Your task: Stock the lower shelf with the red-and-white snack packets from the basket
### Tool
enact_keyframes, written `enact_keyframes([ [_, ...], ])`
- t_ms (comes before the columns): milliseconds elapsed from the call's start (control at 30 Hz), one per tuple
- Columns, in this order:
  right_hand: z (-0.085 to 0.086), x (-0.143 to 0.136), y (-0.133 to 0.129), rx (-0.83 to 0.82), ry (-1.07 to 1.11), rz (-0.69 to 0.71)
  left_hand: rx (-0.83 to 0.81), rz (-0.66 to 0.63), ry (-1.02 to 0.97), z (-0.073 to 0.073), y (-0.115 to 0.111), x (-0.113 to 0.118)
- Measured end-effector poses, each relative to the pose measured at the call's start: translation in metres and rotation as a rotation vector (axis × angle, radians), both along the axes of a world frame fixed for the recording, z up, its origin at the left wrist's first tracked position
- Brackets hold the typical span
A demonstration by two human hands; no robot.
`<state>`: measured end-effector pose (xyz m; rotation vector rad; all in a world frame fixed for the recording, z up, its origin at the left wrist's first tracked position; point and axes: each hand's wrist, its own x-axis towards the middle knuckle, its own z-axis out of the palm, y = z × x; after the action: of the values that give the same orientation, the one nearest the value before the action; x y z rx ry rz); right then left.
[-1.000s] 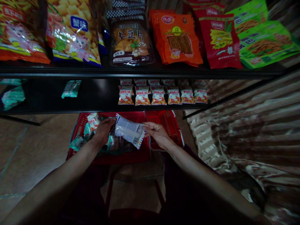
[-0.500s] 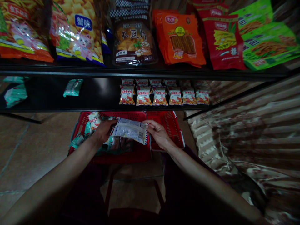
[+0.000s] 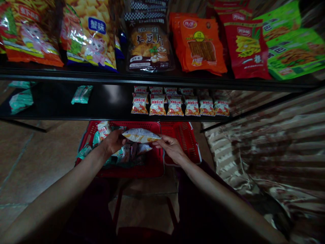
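A white and orange snack bag (image 3: 141, 135) is stretched sideways between my two hands, tilted so that its edge faces me. My left hand (image 3: 114, 141) grips its left end, and my right hand (image 3: 170, 145) pinches its right end. Below the bag stands a red basket (image 3: 156, 166) with several small snack packs in it. Among them are a white and orange pack (image 3: 103, 130) at the back left and teal packs (image 3: 85, 151) along the left side. Part of the basket's contents is hidden by my left hand.
Over the basket runs a black lower shelf (image 3: 109, 106), with rows of small white snack packs (image 3: 157, 104) and a few teal packs (image 3: 82, 94). Larger snack bags (image 3: 203, 47) fill the upper shelf. A second red basket (image 3: 181, 130) stands at the right, near a striped curtain (image 3: 236, 152).
The snack bag has turned in my hands from its printed back facing me to nearly edge-on. The view has shifted slightly to the left.
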<state>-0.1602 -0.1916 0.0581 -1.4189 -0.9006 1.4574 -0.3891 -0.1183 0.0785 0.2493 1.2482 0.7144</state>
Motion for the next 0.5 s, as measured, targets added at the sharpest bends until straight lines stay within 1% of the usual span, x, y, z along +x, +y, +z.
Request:
enact_keyframes([
  [33, -0.002, 0.000, -0.001, 0.006, -0.036, -0.013, -0.048, -0.003, 0.008, 0.002, 0.000, 0.001],
  [100, -0.005, 0.000, -0.001, 0.073, -0.128, -0.010, -0.103, -0.016, 0.021, 0.006, -0.001, 0.002],
  [200, -0.006, 0.001, -0.003, 0.220, -0.276, 0.013, -0.075, -0.076, 0.035, 0.012, -0.003, 0.002],
  [267, -0.006, 0.000, -0.004, 0.250, -0.309, 0.026, -0.063, -0.106, 0.098, 0.012, -0.004, 0.001],
  [367, -0.009, -0.003, -0.008, 0.159, -0.256, 0.073, -0.032, -0.080, 0.185, 0.007, -0.005, -0.001],
  [500, -0.007, -0.010, -0.012, 0.020, -0.141, 0.070, 0.017, 0.000, 0.141, 0.001, -0.006, -0.004],
])
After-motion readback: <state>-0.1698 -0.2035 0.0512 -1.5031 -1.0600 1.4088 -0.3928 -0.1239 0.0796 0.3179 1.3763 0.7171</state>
